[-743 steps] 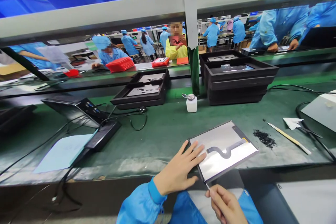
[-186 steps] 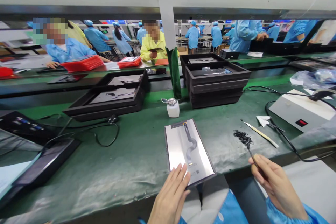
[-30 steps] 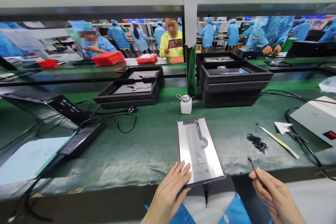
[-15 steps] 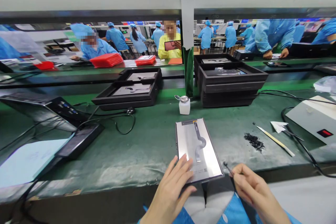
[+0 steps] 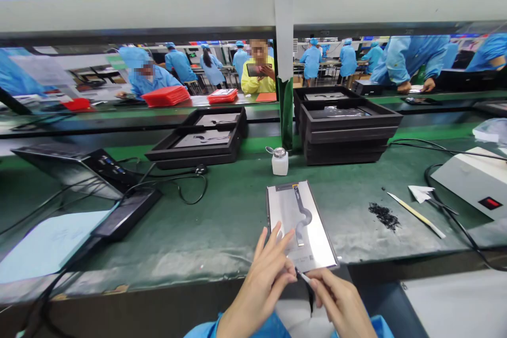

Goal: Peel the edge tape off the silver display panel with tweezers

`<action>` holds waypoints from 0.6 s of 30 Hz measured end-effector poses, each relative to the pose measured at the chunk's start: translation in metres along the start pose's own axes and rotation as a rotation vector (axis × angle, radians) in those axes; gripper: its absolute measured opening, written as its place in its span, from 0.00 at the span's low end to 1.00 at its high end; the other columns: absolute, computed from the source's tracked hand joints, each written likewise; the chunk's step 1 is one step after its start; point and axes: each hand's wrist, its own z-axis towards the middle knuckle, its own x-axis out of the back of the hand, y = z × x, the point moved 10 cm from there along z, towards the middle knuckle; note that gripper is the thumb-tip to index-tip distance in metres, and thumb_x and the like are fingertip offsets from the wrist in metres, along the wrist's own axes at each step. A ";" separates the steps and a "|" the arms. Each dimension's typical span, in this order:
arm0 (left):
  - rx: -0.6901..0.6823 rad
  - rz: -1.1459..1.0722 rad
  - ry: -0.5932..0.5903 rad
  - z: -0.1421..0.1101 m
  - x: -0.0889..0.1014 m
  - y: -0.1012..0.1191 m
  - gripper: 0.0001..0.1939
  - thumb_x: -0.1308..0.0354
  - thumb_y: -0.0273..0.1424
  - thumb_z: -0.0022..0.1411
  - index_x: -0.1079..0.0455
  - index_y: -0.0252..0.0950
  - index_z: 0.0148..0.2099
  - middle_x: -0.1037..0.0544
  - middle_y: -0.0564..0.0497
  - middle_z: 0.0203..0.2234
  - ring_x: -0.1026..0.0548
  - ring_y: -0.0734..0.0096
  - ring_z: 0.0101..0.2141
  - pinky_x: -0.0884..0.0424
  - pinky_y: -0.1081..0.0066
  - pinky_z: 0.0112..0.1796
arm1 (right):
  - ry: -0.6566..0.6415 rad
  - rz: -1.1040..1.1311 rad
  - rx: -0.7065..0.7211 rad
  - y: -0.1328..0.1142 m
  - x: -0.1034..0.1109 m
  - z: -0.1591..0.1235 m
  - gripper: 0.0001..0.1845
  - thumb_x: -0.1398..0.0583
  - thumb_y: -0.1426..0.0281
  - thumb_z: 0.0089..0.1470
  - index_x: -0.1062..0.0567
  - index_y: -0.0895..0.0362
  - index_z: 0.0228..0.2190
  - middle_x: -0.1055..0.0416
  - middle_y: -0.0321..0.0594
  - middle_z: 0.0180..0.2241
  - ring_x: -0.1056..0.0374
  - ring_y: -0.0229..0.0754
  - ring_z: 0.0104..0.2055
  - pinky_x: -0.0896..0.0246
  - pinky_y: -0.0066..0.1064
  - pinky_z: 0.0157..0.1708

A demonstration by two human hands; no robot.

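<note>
An LCD display panel point(image 5: 283, 203) lies with its silver back up at the bench's front edge, a curved flex cable point(image 5: 302, 214) running down it. My right hand point(image 5: 336, 296) pinches slim metal tweezers point(image 5: 304, 277), their tip pointing left. At that tip, by the panel's lower edge, my left hand point(image 5: 265, 280) closes its thumb and index finger on a small black scrap point(image 5: 297, 271). The other left fingers extend over the panel's lower left part. The scrap is mostly hidden by the fingers.
A white dispenser bottle point(image 5: 280, 162) stands behind the panel. Black trays point(image 5: 348, 134) are stacked at the back right, more trays point(image 5: 194, 156) back left. Black scraps point(image 5: 384, 216) and a yellow-handled knife point(image 5: 415, 215) lie right. Co-workers point(image 5: 257, 71) sit across the bench.
My right hand has moved left with the tweezers, from beside the panel to its lower edge. My left thumb and index finger have come together at the tip. The view has tilted slightly.
</note>
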 end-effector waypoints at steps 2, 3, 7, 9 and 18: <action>0.011 -0.020 -0.019 0.006 -0.004 -0.001 0.10 0.53 0.26 0.71 0.33 0.38 0.37 0.41 0.46 0.66 0.55 0.55 0.68 0.52 0.41 0.63 | -0.035 0.007 0.012 0.005 -0.012 -0.005 0.22 0.52 0.54 0.65 0.28 0.53 0.30 0.37 0.31 0.20 0.37 0.40 0.23 0.43 0.28 0.28; 0.018 -0.018 -0.029 0.010 -0.007 -0.002 0.10 0.53 0.25 0.70 0.33 0.38 0.37 0.41 0.46 0.66 0.55 0.55 0.68 0.52 0.41 0.63 | -0.055 0.034 0.005 0.008 -0.017 -0.006 0.23 0.53 0.53 0.65 0.29 0.53 0.29 0.38 0.31 0.20 0.38 0.39 0.23 0.44 0.28 0.28; -0.001 0.082 -0.002 0.019 -0.012 -0.004 0.10 0.54 0.22 0.69 0.34 0.37 0.36 0.39 0.44 0.65 0.54 0.52 0.68 0.50 0.37 0.61 | -0.079 0.250 -0.132 0.026 -0.032 -0.004 0.27 0.46 0.42 0.55 0.34 0.53 0.26 0.45 0.27 0.19 0.47 0.36 0.21 0.52 0.27 0.22; -0.021 0.158 0.033 0.014 -0.011 -0.004 0.11 0.55 0.22 0.69 0.35 0.37 0.36 0.40 0.43 0.65 0.54 0.51 0.68 0.49 0.36 0.60 | -0.039 0.386 -0.201 0.034 -0.036 -0.003 0.30 0.43 0.39 0.50 0.35 0.54 0.24 0.47 0.26 0.17 0.52 0.34 0.19 0.56 0.26 0.20; -0.222 0.281 0.074 -0.001 -0.008 0.031 0.10 0.49 0.17 0.62 0.35 0.37 0.34 0.43 0.44 0.67 0.53 0.46 0.67 0.52 0.37 0.61 | -0.038 0.438 -0.203 0.036 -0.044 -0.006 0.32 0.47 0.38 0.52 0.33 0.55 0.20 0.45 0.28 0.15 0.54 0.33 0.16 0.59 0.28 0.18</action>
